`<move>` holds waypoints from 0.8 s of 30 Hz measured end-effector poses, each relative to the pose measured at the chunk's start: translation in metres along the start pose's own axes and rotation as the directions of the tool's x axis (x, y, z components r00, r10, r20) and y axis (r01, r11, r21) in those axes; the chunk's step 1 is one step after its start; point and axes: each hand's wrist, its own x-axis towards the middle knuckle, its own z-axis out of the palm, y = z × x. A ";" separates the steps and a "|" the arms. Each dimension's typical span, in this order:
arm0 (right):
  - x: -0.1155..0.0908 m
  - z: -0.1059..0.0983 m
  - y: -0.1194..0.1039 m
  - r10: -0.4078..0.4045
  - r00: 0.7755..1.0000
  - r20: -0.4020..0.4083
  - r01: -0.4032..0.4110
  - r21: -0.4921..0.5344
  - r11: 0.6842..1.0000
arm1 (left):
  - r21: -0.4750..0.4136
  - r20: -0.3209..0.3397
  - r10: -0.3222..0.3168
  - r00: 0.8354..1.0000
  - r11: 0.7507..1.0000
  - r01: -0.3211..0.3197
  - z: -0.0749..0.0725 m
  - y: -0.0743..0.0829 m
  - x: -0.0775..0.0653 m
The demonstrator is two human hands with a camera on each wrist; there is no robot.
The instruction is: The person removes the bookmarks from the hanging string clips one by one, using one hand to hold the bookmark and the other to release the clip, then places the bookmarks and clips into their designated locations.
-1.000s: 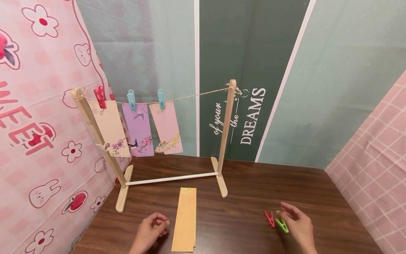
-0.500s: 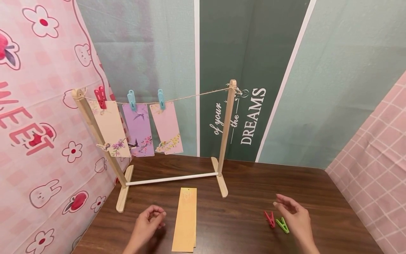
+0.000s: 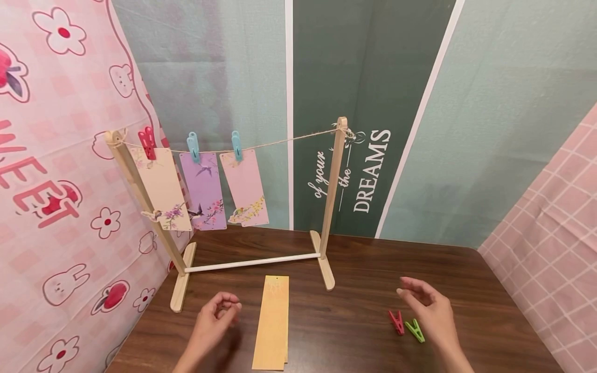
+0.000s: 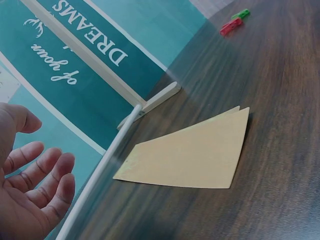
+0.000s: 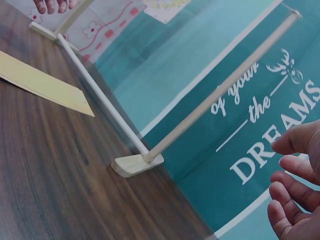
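Left hand: fingers loosely curled and free, raised beside the overlapping yellow cards, flat on the surface. Right hand: fingers loosely bent and free, near a red clip and green clip, side by side. Beyond: wooden stand with string; cream card, purple card and pink card pegged along it. Farthest: dark green panel, lettered "DREAMS".

A makeshift booth, its wood-grain table bordered by printed cloths.
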 end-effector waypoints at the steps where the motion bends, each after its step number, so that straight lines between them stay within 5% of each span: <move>1: 0.000 0.000 -0.002 -0.012 1.000 0.005 0.012 0.002 1.000 | 0.005 -0.002 0.009 1.000 1.000 -0.009 0.000 0.001 0.001; 14: 0.011 0.007 -0.033 -0.243 0.968 0.053 0.241 0.050 0.969 | -0.044 -0.001 0.073 0.997 0.996 -0.073 -0.004 0.016 0.010; 24: 0.018 0.009 -0.057 -0.316 0.942 0.113 0.305 0.102 0.947 | -0.103 -0.010 0.083 0.996 0.991 -0.084 -0.009 0.023 0.015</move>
